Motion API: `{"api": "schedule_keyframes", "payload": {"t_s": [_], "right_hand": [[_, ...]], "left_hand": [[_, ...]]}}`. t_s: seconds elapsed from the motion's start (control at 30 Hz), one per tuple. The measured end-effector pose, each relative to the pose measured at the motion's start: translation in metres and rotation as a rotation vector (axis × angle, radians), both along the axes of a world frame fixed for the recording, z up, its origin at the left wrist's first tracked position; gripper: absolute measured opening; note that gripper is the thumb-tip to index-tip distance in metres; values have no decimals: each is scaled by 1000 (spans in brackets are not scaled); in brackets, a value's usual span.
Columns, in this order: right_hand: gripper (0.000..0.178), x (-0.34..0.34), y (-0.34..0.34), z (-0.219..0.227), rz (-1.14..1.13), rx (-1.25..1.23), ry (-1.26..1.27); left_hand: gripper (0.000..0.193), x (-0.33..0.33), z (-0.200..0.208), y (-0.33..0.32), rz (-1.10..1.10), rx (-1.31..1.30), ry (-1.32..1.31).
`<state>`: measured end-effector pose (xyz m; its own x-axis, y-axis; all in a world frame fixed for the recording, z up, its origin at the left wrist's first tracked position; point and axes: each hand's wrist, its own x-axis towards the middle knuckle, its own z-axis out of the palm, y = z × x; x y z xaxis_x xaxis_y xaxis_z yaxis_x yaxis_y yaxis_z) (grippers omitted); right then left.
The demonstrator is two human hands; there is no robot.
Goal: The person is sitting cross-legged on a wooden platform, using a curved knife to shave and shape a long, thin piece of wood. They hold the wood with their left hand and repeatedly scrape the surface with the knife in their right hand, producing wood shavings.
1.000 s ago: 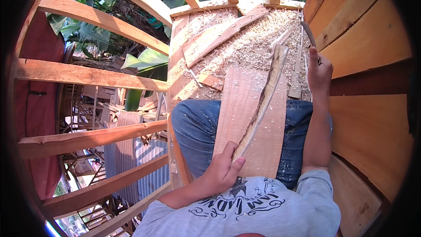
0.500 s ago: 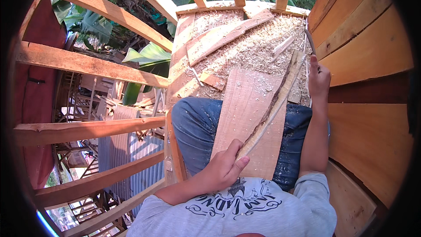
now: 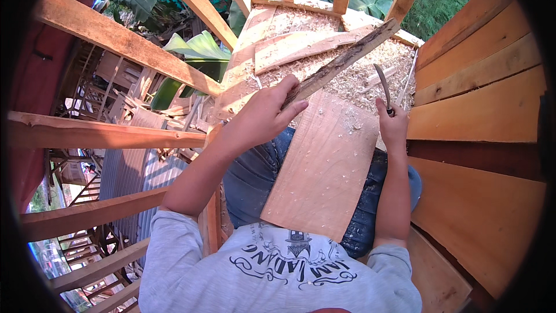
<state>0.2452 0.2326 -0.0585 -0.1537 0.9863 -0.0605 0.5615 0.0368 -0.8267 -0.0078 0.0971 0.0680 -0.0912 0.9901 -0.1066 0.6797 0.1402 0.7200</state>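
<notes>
My left hand [image 3: 267, 111] is closed round the near end of a long, narrow wood strip [image 3: 341, 65] with a dark, bark-like edge. The strip slants away to the far right, over the shavings. In my right hand [image 3: 394, 124] is the handle of a knife with a curved blade [image 3: 383, 84], its tip pointing up and away, apart from the strip. A wide, pale board [image 3: 321, 168] lies across my lap between my forearms, with a few shavings on it.
Wood shavings [image 3: 394, 52] cover the platform ahead, where a loose plank [image 3: 301, 49] lies. Wooden railing slats [image 3: 104, 131] run along the left and far sides. A plank wall [image 3: 475, 104] stands close on the right. Beyond the left railing, corrugated sheets [image 3: 124, 179] lie lower down.
My left hand has moved forward with the strip, which now reaches farther out. My right hand has come nearer and left, bringing the curved blade into plain view. The head view has shifted.
</notes>
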Motion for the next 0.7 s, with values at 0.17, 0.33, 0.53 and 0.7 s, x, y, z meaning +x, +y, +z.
{"api": "schedule_keyframes", "payload": {"t_s": [0.17,0.33,0.53,0.7], "right_hand": [[42,-6,16,-30,-64,-31,-14],[43,-9,21,-39,-11,-93,-167],[43,-10,20,-37,34,-150,-161],[42,-5,19,-38,6,-160,-142]], "left_hand": [[32,-22,-44,59,-10,182,171],[33,-35,-92,89,146,166,207],[29,-38,-105,90,144,173,226],[30,-34,-106,96,134,169,194]]}}
